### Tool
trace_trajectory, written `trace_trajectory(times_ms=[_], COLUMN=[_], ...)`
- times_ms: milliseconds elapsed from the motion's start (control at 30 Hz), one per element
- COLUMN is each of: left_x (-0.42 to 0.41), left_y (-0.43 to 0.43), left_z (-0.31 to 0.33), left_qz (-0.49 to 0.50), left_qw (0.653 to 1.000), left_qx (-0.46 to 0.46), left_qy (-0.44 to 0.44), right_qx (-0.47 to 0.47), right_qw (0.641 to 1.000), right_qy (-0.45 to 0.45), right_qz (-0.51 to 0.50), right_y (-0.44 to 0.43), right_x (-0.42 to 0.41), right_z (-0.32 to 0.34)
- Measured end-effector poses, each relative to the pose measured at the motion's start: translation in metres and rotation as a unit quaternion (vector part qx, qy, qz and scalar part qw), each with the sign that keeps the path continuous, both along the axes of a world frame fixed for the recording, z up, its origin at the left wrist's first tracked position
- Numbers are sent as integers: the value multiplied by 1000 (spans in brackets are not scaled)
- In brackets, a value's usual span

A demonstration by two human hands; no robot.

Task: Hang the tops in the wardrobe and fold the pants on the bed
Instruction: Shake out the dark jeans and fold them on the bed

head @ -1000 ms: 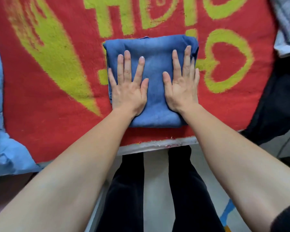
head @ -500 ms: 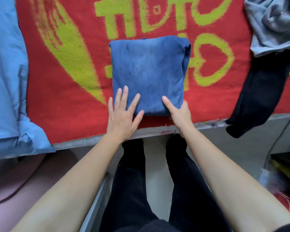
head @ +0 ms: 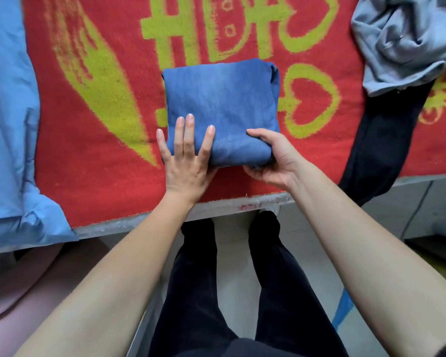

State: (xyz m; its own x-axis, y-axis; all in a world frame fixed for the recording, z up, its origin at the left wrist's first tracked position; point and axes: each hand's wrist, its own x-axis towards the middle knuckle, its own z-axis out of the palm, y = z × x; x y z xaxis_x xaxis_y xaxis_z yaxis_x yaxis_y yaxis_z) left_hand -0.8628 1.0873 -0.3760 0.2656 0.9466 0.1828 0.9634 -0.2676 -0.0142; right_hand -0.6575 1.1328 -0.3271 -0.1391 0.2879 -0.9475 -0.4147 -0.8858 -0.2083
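Observation:
A pair of blue denim pants (head: 220, 104), folded into a thick square bundle, lies on the bed's red blanket (head: 88, 155) near the front edge. My left hand (head: 187, 158) rests flat on the bundle's near left corner, fingers spread. My right hand (head: 271, 161) grips the near right corner, thumb on top and fingers tucked under the bundle. A crumpled grey garment (head: 402, 42) lies at the back right, and a black garment (head: 381, 145) hangs over the bed's edge below it.
A light blue cloth (head: 8, 119) covers the bed's left side. The bed's grey metal rail (head: 216, 212) runs along the front. My black-trousered legs stand on the pale floor below. A pink object (head: 18, 287) sits at lower left.
Both hands slid from the top of the bundle back to its near edge. The right hand went from lying flat to curling around the near right corner.

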Motion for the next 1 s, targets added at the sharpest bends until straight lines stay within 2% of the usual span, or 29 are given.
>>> trace_trajectory(times_ms=[100,200,267,333,400,467,567,667,733,800,867,933,1000], left_x=[0,-6,-9,-9,-8,-10,-17,-23,-25,-27,-29,-31,-35], left_y=[34,53,62,74,87,97,100,95,89,75,51,19,-14], left_z=[15,40,61,88,121,156,210,270,314,355,391,418,439], left_qz=[-22,-65,-68,-55,-49,-40,-27,-1,37,83,126,167,207], left_qw=[999,995,990,987,986,983,981,982,985,986,986,981,973], left_qx=[29,-54,-119,-148,-154,-166,-164,-137,-119,-91,-66,-43,-10], left_qy=[-23,-58,-37,-3,32,60,95,127,123,110,92,91,99], right_qx=[-1,35,76,139,224,309,426,516,535,545,574,624,659], right_qw=[1000,998,988,954,890,821,676,542,460,381,326,300,270], right_qy=[-5,-54,-125,-238,-350,-411,-484,-491,-482,-507,-543,-536,-503], right_qz=[-14,23,58,119,187,249,356,446,519,549,519,483,489], right_y=[16,23,21,14,7,3,3,18,29,36,39,37,31], right_x=[1,-2,-6,-8,-6,-5,-5,-15,-29,-43,-54,-64,-77], right_z=[18,34,47,60,79,105,152,207,243,276,305,328,348])
